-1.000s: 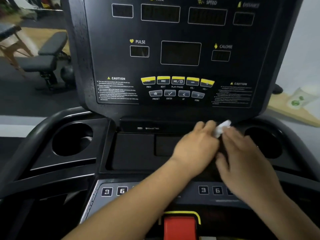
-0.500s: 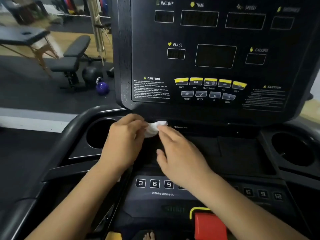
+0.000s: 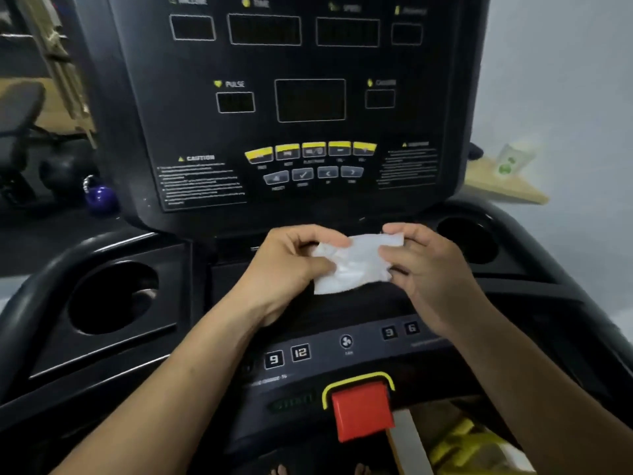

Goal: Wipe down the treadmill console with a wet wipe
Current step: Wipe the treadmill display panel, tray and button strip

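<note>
white wet wipe (image 3: 354, 267): spread between both hands, in front of the console's lower edge; whether it touches the surface below cannot be told.
left hand (image 3: 284, 269): grip clamped on the wipe's left edge.
right hand (image 3: 435, 269): grip pinching the wipe's right edge.
treadmill console (image 3: 428, 80): black, upright, displays dark.
red stop key (image 3: 363, 411): between the forearms, nearer the camera.

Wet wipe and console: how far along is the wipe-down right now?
Done: the wet wipe is out and partly unfolded. In hand: left hand and right hand pinch its two ends, held over the tray. Left: the display panel and number-key strip; whether either was wiped cannot be told.
</note>
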The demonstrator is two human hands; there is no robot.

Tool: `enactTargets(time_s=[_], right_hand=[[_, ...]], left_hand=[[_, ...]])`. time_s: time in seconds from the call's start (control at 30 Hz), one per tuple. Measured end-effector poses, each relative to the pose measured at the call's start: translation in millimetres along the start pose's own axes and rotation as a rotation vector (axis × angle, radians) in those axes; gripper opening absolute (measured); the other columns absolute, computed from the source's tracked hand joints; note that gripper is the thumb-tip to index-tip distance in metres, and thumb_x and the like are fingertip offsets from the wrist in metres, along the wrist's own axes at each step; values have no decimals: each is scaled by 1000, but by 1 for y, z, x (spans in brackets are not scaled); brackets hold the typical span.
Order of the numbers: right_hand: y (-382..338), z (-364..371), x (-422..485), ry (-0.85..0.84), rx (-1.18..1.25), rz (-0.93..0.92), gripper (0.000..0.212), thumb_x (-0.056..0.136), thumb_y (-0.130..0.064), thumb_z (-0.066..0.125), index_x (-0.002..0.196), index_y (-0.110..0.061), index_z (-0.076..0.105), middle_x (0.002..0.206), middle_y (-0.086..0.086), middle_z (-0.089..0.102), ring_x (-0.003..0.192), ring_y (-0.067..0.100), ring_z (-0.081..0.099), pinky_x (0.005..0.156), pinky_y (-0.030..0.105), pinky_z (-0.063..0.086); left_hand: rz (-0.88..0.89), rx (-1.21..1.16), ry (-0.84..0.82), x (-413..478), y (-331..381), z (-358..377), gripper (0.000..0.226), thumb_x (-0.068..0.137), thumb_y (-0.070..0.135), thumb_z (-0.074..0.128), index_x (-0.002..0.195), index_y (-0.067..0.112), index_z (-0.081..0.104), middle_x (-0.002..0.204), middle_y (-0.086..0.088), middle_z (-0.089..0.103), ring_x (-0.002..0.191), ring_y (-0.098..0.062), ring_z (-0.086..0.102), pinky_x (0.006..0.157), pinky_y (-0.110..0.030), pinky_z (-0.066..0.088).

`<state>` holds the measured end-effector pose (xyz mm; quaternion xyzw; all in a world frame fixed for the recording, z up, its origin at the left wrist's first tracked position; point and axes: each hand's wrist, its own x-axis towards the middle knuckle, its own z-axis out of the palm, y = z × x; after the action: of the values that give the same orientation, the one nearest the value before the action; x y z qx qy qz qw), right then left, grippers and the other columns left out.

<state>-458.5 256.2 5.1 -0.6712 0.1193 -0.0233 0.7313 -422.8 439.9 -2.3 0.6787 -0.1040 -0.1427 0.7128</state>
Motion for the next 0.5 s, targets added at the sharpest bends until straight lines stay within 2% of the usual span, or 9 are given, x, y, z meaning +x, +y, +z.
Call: enactTargets(time_s=[0.07,0.17,0.23,0.3,0.4,0.5], right_hand=[[-1,-12,-1,39,57,25,25,87,3,62,110,-10,62,84,5,73,84,24,68,77,40,54],[-4,-29,0,-143,118,156,28,89,-10,64,116,-5,63,107,11,73,101,26,69,84,41,55],[-5,-42,2,-248,41,207,28,86,-10,67,113,-4,67,109,14,72,101,26,69,80,35,55],[-6,-55,5,-256,-56,160,24,83,-5,70,107,-8,70,102,12,74,93,26,71,71,32,54],[-8,-77,5,-277,-62,85,20,83,1,68,98,-13,71,94,10,74,81,21,71,62,29,54],[-5,-106,8,-334,37,124,27,83,14,61,72,-8,73,95,14,71,82,23,71,64,26,55]], left_hand=[[-1,-40,-21,4,-2,12,45,63,-17,64,86,20,74,104,-16,70,89,-25,66,77,-37,56],[-12,-119,3,8,-2,29,48,64,-18,68,98,16,67,98,-11,67,87,-25,64,75,-35,55],[-53,-154,49,11,-2,42,43,74,-19,67,107,8,63,98,-15,66,88,-27,64,77,-34,55],[-125,-165,59,11,-3,54,34,80,-12,67,112,1,63,99,-21,65,88,-30,66,77,-34,57],[-179,-105,-6,8,-2,75,24,80,-9,69,102,0,68,96,-23,66,83,-29,67,70,-33,58],[-112,-18,-21,8,-1,99,22,78,-14,68,78,7,71,79,-9,68,72,-18,65,62,-27,55]])
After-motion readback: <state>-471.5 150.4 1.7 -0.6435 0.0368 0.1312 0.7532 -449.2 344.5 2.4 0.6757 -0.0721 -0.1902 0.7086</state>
